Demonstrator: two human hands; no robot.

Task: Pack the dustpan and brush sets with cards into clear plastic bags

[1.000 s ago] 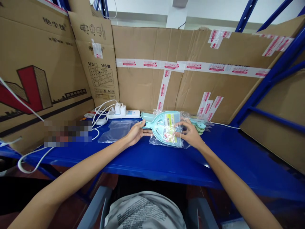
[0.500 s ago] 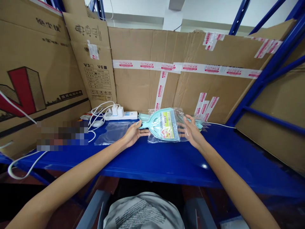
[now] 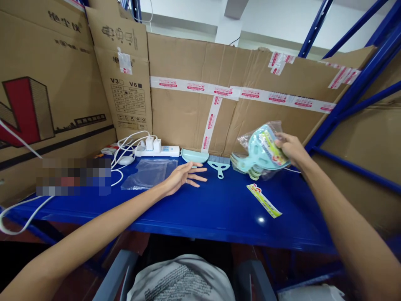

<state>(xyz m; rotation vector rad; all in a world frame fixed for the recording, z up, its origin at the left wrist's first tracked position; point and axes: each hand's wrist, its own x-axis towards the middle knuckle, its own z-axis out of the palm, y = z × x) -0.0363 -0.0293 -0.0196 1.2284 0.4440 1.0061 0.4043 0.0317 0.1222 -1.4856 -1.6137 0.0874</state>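
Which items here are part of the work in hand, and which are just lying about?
In hand: right hand grips bagged dustpan over dustpan stack; left hand open near empty bag, brush, loose dustpan, label.
Lying about: power strip, cables, boxes.

I was looking at what seemed to be a stockroom or packing station in a warehouse. The work surface was a blue metal shelf (image 3: pixel 219 217) on blue steel racking uprights (image 3: pixel 316 27), walled in with flattened cardboard cartons (image 3: pixel 194 113) patched with printed packing tape (image 3: pixel 219 90). A stack of identical bagged dustpans (image 3: pixel 250 165) lay on it, with loose clear plastic bags (image 3: pixel 148 172) and a printed label card (image 3: pixel 264 200) nearby. A white power strip (image 3: pixel 156 150) with chargers sat at the back. The carton print was too small for me to read properly.
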